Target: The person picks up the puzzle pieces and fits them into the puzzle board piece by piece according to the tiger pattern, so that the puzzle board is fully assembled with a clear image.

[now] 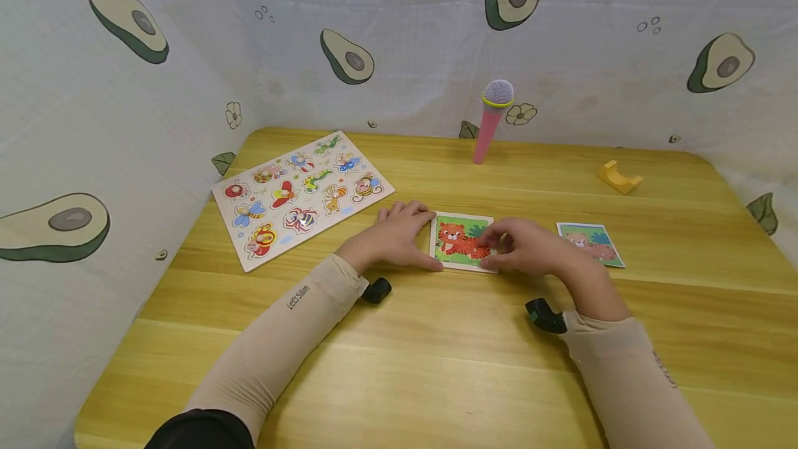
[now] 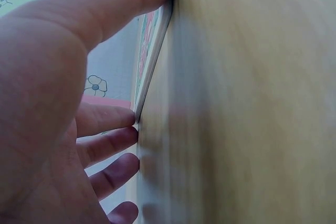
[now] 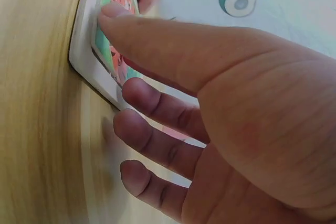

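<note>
A small square tiger puzzle [image 1: 458, 240] in a pale wooden tray lies on the table between both hands. My left hand [image 1: 399, 235] spans the tray's left side, fingers extended, with the thumb by the near corner and the index finger by the far one. At the right side, my right hand [image 1: 526, 244] has its thumb and bent index finger on a puzzle piece [image 3: 102, 48], whose edge stands slightly above the tray rim. In the right wrist view the thumb presses that edge, while the index finger is mostly hidden behind it. The other fingers curve beside the tray.
A picture card [image 1: 601, 249] lies right of the right hand. The insect peg board [image 1: 302, 192] is at the back left. Toward the back stand a pink toy microphone [image 1: 488, 127] and a yellow curved block [image 1: 618, 177]. An avocado-print cloth [image 1: 411, 40] hangs behind the table.
</note>
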{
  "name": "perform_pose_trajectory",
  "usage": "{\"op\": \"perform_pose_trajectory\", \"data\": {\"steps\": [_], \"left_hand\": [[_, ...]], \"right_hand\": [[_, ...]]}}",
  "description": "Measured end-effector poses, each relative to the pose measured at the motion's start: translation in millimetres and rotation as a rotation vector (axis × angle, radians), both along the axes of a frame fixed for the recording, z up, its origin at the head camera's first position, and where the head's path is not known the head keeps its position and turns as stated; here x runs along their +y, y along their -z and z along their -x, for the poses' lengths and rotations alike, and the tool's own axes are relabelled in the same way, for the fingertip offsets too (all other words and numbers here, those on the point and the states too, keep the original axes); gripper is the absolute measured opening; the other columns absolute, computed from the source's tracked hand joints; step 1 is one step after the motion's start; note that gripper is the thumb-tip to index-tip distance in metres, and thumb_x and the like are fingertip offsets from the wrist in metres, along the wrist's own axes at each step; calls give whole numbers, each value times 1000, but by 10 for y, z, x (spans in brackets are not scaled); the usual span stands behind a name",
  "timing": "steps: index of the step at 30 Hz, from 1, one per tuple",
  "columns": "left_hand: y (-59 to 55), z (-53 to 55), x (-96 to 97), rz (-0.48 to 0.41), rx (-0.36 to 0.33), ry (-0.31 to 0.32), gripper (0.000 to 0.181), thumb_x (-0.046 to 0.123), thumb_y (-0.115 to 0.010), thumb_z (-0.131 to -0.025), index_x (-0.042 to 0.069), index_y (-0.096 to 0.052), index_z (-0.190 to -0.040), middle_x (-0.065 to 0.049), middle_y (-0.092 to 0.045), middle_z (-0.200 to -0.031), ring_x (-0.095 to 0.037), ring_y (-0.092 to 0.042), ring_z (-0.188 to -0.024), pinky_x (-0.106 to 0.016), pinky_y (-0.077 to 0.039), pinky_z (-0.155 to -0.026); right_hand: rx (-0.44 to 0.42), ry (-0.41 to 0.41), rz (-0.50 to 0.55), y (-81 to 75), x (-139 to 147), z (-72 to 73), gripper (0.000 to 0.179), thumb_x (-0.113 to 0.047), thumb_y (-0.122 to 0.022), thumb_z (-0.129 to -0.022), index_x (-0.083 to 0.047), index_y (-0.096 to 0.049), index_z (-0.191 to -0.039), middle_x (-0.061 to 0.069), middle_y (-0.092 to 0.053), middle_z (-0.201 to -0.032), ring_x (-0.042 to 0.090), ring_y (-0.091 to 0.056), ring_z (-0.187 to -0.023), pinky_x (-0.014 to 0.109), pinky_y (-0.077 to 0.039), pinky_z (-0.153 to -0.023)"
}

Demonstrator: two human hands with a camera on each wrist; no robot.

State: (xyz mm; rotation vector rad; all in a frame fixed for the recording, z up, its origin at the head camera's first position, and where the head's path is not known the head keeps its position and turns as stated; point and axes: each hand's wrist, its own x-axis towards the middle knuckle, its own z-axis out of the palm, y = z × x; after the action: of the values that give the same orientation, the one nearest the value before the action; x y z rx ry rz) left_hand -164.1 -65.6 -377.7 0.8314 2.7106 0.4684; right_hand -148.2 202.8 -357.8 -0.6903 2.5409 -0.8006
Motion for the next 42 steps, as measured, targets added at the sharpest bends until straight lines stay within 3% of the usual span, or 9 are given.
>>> {"op": "perform_pose_trajectory", "data": {"steps": [12, 18, 29, 33, 36, 39, 42], "left_hand": [[10, 8, -2, -3, -2, 3, 102, 70, -72, -79, 15, -37, -157, -1, -34, -154, -24, -30, -131, -44, -25, -101], [19, -8, -13, -16, -13, 3, 102, 70, -73, -78, 16, -36, -157, -1, -34, -153, -23, -31, -131, -44, -25, -100], [8, -7, 4, -1, -1, 2, 102, 72, -70, -79, 16, -37, -157, 0, -34, -152, -23, -30, -131, -43, -25, -100], [3, -2, 4, -4, 1, 4, 101, 71, -71, -79, 16, -38, -157, 0, -35, -151, -23, -30, -130, -43, -25, -100], [-2, -1, 5, -8, 3, 5, 101, 71, -71, -79, 16, -38, -156, 0, -35, -151, -23, -30, -129, -43, -25, -99], [-5, -6, 5, -11, 2, 4, 101, 72, -71, -79, 16, -38, -156, 0, -35, -151, -23, -30, -131, -44, -24, -100], [8, -20, 1, -15, -4, -2, 102, 72, -71, -78, 16, -38, -156, 0, -35, -151, -23, -29, -132, -44, -24, -101]], "right_hand": [[-8, 38, -16, 9, -25, 10, 36, -27, -84, -84, -4, -73, -109, 4, -62, -93, 20, -53, -79, 35, -47, -70], [-9, 59, 9, 28, -23, 2, 30, -25, -87, -82, -5, -75, -101, 4, -65, -93, 21, -55, -79, 34, -50, -71], [12, 60, -25, 9, 25, -4, 30, -26, -83, -86, -6, -75, -107, 2, -64, -91, 20, -56, -80, 36, -47, -72], [1, 78, -35, -4, 11, -3, 20, -24, -82, -86, -8, -72, -91, 4, -65, -93, 22, -53, -78, 36, -43, -68], [-5, 76, -35, -11, 4, -4, 23, -25, -82, -86, -9, -66, -81, 3, -66, -96, 21, -52, -78, 36, -41, -66], [-17, 84, -30, -6, 11, -4, 20, -24, -82, -86, -8, -72, -90, 3, -62, -90, 21, -50, -76, 36, -41, -65], [-17, 88, -25, 9, 14, -11, 28, -23, -83, -86, -7, -76, -107, 4, -57, -85, 21, -50, -75, 36, -42, -66]]}}
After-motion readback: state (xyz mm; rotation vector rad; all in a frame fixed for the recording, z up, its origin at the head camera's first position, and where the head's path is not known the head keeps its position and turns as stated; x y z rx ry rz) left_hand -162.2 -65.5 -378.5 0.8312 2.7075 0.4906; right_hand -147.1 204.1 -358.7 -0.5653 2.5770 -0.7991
